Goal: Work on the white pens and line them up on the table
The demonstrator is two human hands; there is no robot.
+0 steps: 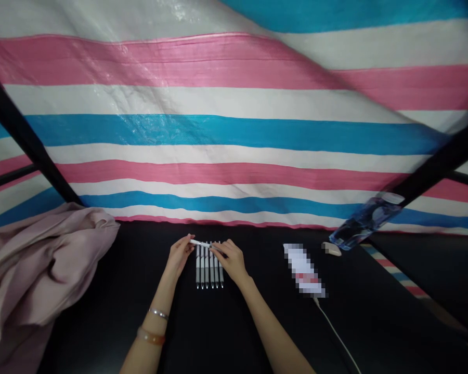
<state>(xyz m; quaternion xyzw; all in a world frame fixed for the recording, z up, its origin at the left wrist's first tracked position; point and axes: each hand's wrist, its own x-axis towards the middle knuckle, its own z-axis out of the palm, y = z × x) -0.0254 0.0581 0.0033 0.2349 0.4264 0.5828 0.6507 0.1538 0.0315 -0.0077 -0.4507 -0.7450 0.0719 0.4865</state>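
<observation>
Several white and grey pens [207,272] lie side by side in a row on the black table, their tips toward me. Across the far ends of the row, one white pen [199,243] is held roughly crosswise. My left hand [181,253] pinches its left end between the fingertips. The fingers of my right hand [230,258] are closed on its right end, just above the right part of the row. The right end of that pen is partly hidden by my fingers.
A blurred-out phone [304,270] with a white cable [335,330] lies to the right on the black table [120,291]. Beyond it are a small beige case [331,249] and a clear bottle [364,221]. A pinkish cloth [42,270] is heaped at the left, and a striped sheet [218,130] hangs behind.
</observation>
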